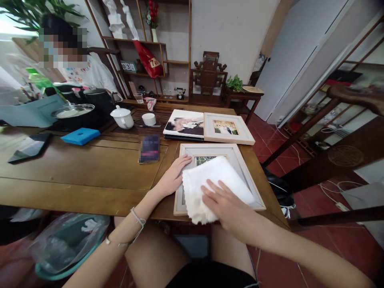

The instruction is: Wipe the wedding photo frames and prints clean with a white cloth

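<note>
A picture frame with a pale wood rim lies flat at the front edge of the wooden table. A folded white cloth covers much of its face, so the photo inside shows only at the top. My right hand presses on the cloth from above, its fingers stretched out and apart. On the frame's left rim rests my left hand, fingers extended and lying flat. Just behind stand a second pale frame with a photo, and a white-covered photo panel on something dark.
A phone lies left of the frame. A blue sponge, white lidded cup, small white cup and black pot stand farther left. Another person sits across the table. A lined bin stands below.
</note>
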Motion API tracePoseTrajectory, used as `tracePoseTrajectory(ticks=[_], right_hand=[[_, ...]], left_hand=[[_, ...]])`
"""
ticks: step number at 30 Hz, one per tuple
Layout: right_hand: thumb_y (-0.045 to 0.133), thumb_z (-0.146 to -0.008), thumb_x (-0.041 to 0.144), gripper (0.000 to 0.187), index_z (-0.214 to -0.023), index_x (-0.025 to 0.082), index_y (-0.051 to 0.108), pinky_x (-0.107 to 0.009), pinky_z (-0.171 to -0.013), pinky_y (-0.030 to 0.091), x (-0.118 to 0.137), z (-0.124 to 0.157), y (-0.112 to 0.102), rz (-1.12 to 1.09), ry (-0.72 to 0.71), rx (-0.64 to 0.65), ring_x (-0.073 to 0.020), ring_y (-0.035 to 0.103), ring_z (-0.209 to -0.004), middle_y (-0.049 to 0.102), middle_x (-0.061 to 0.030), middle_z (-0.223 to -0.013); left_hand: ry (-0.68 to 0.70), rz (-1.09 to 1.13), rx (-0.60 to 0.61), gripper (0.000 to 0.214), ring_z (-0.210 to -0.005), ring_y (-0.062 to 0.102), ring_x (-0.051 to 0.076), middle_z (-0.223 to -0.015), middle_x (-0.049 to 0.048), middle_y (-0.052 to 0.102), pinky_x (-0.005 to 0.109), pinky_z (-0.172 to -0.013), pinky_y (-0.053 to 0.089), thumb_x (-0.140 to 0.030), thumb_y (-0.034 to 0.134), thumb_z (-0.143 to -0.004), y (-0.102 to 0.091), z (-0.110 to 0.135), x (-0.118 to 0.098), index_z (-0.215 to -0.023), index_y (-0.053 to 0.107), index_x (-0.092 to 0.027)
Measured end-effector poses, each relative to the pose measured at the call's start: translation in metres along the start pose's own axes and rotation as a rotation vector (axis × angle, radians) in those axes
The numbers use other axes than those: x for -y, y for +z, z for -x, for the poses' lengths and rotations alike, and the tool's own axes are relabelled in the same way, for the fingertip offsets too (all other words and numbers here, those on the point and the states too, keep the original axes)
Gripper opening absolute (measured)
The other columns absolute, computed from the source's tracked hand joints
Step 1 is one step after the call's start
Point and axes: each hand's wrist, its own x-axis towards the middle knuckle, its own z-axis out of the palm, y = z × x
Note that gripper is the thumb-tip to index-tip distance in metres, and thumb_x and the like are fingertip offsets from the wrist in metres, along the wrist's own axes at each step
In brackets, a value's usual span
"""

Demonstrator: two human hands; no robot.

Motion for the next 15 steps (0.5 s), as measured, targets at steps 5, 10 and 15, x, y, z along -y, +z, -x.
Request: tracePoseTrajectory(ticks=[5, 10, 15], right_hand=[[0.038, -0.062, -0.011, 0.077, -0.133, 0.013, 0.053, -0.045, -0.118, 0.024, -0.001, 0.030, -0.027, -0.177, -0.145, 0.083, -0.0226, 0.029, -0.144, 0.048, -0.0113, -0.147], [0.041, -0.078, -0.005, 0.067, -0.134, 0.028, 0.056, -0.042, -0.116, 0.031, -0.030, 0.070, -0.033, -0.256, 0.003, -0.017, -0.0186, 0.043, -0.136, 0.053, -0.0016, -0.143], [0.045, -0.082, 0.002, 0.057, -0.126, 0.035, 0.062, -0.061, -0.117, 0.013, -0.066, 0.100, -0.013, -0.317, 0.102, -0.183, -0.0251, 0.045, -0.135, 0.060, -0.0005, -0.136]], left_hand=[[-0.020, -0.017, 0.009, 0.043, -0.143, 0.034, 0.026, -0.145, 0.0127, 0.049, 0.051, -0.120, 0.024, -0.024, 0.040, -0.095, -0.002, -0.001, -0.004, -0.136, 0.051, -0.018], [-0.071, -0.085, -0.053, 0.048, -0.144, 0.031, 0.029, -0.152, 0.0166, 0.036, 0.049, -0.119, 0.026, -0.028, 0.053, -0.088, -0.004, 0.000, -0.010, -0.135, 0.050, -0.015], [-0.211, -0.096, -0.151, 0.057, -0.140, 0.035, 0.034, -0.149, 0.0199, 0.035, 0.054, -0.114, 0.031, -0.030, 0.060, -0.084, -0.002, 0.002, -0.009, -0.136, 0.045, -0.014]])
